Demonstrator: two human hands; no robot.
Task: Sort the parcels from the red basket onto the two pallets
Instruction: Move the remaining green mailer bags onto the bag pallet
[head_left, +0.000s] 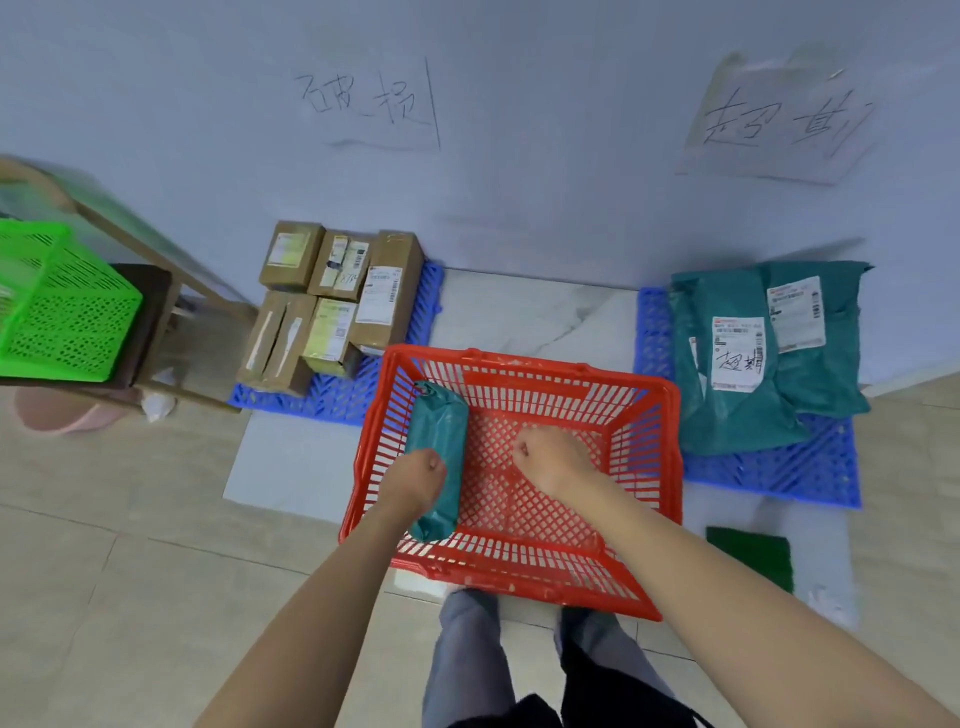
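Closest to me are the person's legs in grey trousers (470, 660), standing on the beige tiled floor (104, 571), with both bare arms reaching down into the red basket (644, 467). There's a small dark green mat (750, 553) on the floor off to the right of the basket.

The left hand (415, 480) is on the near end of a rolled-up teal parcel (439, 441) lying along the basket's left wall. The fingers curl down over it out of sight, so it looks like a grip, but I can't see the fingertips. The right hand (553, 457) is over the middle of the basket with its fingers curled into a loose fist and nothing in it, as far as I can see.

Further back on the left, a blue pallet (332, 397) carries a bunch of brown cardboard boxes (332, 301) packed close together, labels up. On the right, the other blue pallet (779, 473) has flat teal mailer bags (753, 364) overlapping each other, white shipping labels showing.

Way over on the left edge there's a green basket (57, 306) sitting on a wooden stand (171, 270). On the far wall there's a handwritten paper sign (363, 104) above the boxes and another one (779, 119) above the bags.
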